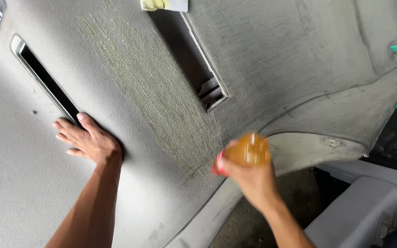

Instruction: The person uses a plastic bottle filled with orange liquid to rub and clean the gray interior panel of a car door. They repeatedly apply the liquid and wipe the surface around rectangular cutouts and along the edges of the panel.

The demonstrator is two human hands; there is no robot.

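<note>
Right hand: I see my right hand (249, 177) closed around a blurred amber bottle with red cap (246, 154).
Left hand: left hand (88, 140) flat, open, on grey felt headliner panel (299, 59).
Around: yellowish glue streak (161, 92) beside bottle; long slot (49, 82) touches left fingertips.
Hidden: bottle shape unclear.

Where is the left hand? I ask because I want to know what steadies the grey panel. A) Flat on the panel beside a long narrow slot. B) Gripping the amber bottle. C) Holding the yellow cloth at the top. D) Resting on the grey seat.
A: the left hand lies flat, fingers spread, on the grey panel right beside the slot, while the right hand holds the amber bottle.
</note>
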